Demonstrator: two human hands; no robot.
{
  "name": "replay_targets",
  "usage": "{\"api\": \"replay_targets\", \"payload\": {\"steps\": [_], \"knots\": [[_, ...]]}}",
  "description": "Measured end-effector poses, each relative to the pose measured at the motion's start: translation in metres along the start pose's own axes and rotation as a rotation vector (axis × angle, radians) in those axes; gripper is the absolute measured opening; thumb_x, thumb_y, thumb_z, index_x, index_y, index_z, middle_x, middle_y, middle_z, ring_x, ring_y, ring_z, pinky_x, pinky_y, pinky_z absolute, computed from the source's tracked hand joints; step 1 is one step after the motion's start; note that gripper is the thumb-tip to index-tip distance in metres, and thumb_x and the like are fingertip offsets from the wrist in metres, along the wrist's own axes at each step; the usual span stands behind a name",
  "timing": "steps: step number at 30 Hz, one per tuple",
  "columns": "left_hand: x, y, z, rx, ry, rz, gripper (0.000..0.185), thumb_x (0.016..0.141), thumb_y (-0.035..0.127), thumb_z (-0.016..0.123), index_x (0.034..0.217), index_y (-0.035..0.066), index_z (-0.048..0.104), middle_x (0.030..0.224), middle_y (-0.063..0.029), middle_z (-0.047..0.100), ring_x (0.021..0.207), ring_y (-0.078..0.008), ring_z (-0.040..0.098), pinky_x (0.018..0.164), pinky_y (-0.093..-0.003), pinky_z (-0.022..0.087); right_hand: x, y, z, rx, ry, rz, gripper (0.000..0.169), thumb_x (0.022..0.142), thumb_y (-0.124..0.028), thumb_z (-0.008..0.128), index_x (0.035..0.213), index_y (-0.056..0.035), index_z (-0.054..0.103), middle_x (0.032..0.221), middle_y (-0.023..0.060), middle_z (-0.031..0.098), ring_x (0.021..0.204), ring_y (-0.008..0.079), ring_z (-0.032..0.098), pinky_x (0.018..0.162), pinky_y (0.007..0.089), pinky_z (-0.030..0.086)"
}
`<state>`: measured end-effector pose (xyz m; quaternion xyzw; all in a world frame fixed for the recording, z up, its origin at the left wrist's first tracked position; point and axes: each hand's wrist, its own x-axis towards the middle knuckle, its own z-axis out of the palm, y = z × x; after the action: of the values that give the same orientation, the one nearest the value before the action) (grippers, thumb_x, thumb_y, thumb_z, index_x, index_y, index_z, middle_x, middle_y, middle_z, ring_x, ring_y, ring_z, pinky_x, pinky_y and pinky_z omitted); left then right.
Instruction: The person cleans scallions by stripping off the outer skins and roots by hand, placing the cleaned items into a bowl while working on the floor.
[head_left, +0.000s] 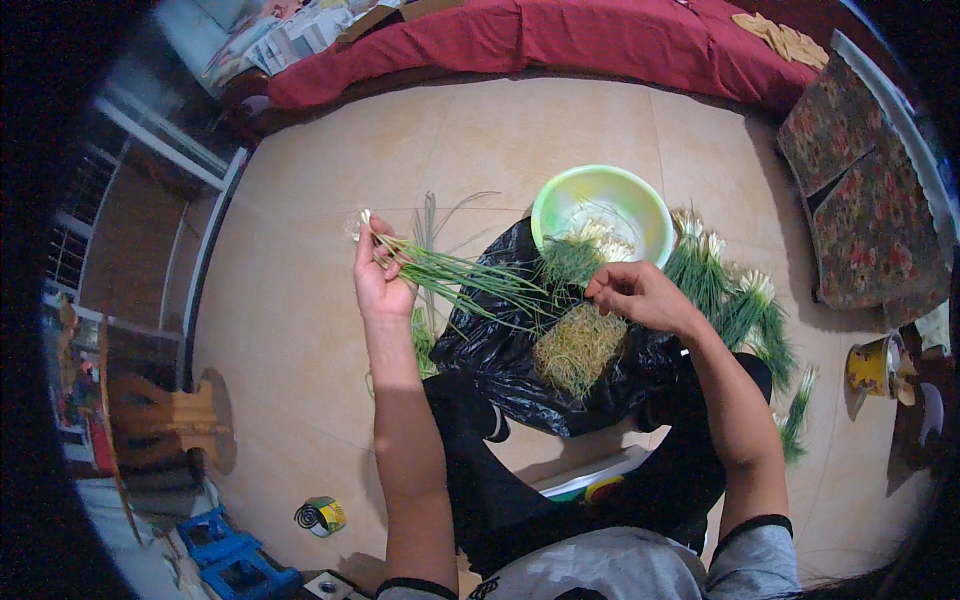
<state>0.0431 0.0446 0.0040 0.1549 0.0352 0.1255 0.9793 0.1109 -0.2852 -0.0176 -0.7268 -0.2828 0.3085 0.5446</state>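
My left hand (384, 270) grips a small bunch of thin scallions (465, 279), white bulbs at the fingertips and green leaves trailing right over a black plastic bag (480, 341). My right hand (637, 296) is above the bag with thumb and fingers drawn together; whether something small is between them cannot be made out. Just below it lies a heap of dry, yellowish stalks and trimmings (581, 352). A green-and-white plastic basin (656, 202) stands beyond, partly on the bag, with white-bulbed scallions (600, 236) in it and leaves over its near rim.
Several scallion bundles (697, 259) lie on the tiled floor right of the basin. Loose leaves (422, 341) lie beside my left forearm. A yellow tin (870, 367) stands right, a mosquito-coil tin (321, 516) lower left, near blue plastic stools (236, 559). A red-draped bench (480, 41) spans the back.
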Motion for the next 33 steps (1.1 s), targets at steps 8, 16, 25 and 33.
{"api": "replay_targets", "payload": {"steps": [8, 16, 25, 33], "knots": [[-0.013, -0.061, 0.037, 0.223, -0.046, 0.038, 0.02, 0.089, 0.026, 0.042, 0.096, 0.009, 0.049, 0.064, 0.0017, 0.042, 0.058, -0.0093, 0.039, 0.061, -0.0239, 0.037, -0.014, -0.015, -0.01, -0.512, 0.315, -0.258, 0.043, 0.069, -0.008, 0.061, 0.11, -0.0029, 0.048, 0.112, 0.0114, 0.047, 0.078, 0.021, 0.055, 0.069, 0.0282, 0.046], [-0.068, -0.086, 0.043, 0.68, -0.051, -0.065, 0.019, 0.086, 0.026, 0.05, 0.085, 0.008, 0.055, 0.054, 0.0084, 0.039, 0.043, -0.0022, 0.034, 0.039, -0.0182, 0.027, -0.007, -0.056, 0.045, 0.107, 0.225, -0.255, 0.047, 0.074, -0.01, 0.06, 0.118, -0.0053, 0.043, 0.111, 0.0088, 0.049, 0.097, 0.0156, 0.049, 0.078, 0.0289, 0.044], [-0.146, -0.177, 0.019, 1.145, -0.449, -0.022, 0.024, 0.066, 0.0, 0.055, 0.09, -0.003, 0.053, 0.08, -0.0079, 0.055, 0.076, -0.0126, 0.053, 0.068, -0.0277, 0.044, -0.074, 0.0, 0.042, 0.244, -0.156, 0.124, 0.047, 0.082, -0.029, 0.05, 0.113, 0.0056, 0.044, 0.106, 0.0132, 0.052, 0.094, 0.0198, 0.051, 0.08, 0.0296, 0.04], [-0.177, -0.174, 0.001, 1.015, -0.27, 0.118, 0.043, 0.067, 0.009, 0.057, 0.106, -0.006, 0.045, 0.083, -0.011, 0.055, 0.071, -0.0206, 0.054, 0.063, -0.0315, 0.045, -0.058, -0.005, 0.092, 0.323, 0.154, 0.13, 0.036, 0.087, -0.027, 0.037, 0.096, 0.0018, 0.057, 0.082, 0.01, 0.057, 0.062, 0.0154, 0.052, 0.055, 0.0286, 0.042]]}}
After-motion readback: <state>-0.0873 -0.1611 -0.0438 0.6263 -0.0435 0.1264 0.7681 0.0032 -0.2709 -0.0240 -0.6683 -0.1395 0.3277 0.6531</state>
